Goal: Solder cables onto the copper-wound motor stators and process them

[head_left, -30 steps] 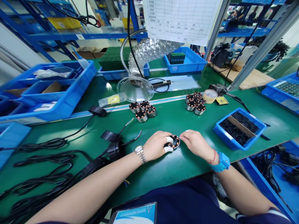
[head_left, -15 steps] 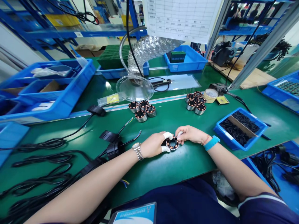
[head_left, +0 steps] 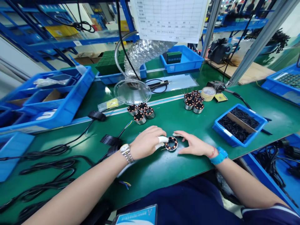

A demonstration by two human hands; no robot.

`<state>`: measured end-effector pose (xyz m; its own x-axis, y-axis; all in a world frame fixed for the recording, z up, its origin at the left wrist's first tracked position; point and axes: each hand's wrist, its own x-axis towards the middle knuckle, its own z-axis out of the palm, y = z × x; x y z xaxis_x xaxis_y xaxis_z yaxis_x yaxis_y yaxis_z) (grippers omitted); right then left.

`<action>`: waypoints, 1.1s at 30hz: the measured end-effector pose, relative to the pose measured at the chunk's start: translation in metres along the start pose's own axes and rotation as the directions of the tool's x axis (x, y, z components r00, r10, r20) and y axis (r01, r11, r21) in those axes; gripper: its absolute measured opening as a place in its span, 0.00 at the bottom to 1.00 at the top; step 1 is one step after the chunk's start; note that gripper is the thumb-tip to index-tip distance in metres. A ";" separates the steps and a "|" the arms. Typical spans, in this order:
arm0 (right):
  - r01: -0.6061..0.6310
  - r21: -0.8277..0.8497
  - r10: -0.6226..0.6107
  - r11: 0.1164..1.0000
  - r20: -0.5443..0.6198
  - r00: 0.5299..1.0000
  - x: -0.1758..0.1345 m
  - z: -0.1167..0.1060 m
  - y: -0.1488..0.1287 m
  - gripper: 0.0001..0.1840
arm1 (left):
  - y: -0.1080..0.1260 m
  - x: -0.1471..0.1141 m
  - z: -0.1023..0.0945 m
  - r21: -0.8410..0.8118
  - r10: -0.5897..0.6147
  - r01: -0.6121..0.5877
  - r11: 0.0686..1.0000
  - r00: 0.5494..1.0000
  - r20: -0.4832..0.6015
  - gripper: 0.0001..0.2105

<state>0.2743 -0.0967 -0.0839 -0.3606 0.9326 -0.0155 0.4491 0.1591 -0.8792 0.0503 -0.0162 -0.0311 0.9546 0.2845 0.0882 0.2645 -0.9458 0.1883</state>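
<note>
A motor stator (head_left: 174,148), a metal ring with copper windings and a black core, rests on the green bench top between my hands. A thin wire sticks out from its left side. My left hand (head_left: 147,142), with white finger cots on the thumb and a finger, is at the stator's left edge; its fingers are slightly apart, and whether they touch the rim is unclear. My right hand (head_left: 195,144) lies to the right of the stator, thumb and fingers spread, holding nothing. Several more stators stand grouped behind, at the left (head_left: 140,118) and right (head_left: 198,107).
A blue bin of short black parts (head_left: 239,125) sits at the right. Black cables (head_left: 47,153) cover the left side. An extraction hood (head_left: 132,92), a soldering iron (head_left: 159,84), a round tin (head_left: 208,93) and a blue compartment tray (head_left: 77,97) stand farther back.
My right hand has let go of the stator and spread its fingers to the right. My left hand has loosened its hold. The stator's wire now shows at its left.
</note>
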 end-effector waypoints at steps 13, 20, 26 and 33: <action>0.073 -0.340 -0.143 0.938 -0.183 0.973 0.012 0.036 -0.007 0.32 | 0.014 0.006 0.008 0.124 0.058 -0.054 0.991 0.998 -0.030 0.09; -0.011 -0.379 -0.071 0.925 -0.202 0.977 0.009 0.036 -0.012 0.28 | 0.009 -0.013 0.025 -0.515 -0.437 0.309 0.800 0.888 -0.146 0.06; -0.038 -0.385 -0.054 0.922 -0.226 0.973 0.009 0.041 -0.016 0.27 | 0.007 -0.023 0.025 -0.511 -0.481 0.336 0.791 0.858 -0.180 0.07; -0.029 -0.374 -0.066 0.927 -0.240 0.969 0.010 0.043 -0.013 0.26 | -0.004 -0.022 -0.004 -0.188 -0.314 0.309 0.932 0.949 0.002 0.14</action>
<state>0.2301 -0.1033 -0.0934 -0.1827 0.9705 0.1574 0.7327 0.2412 -0.6364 0.0273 -0.0181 -0.0300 0.8236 0.5667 0.0231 0.5154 -0.7647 0.3869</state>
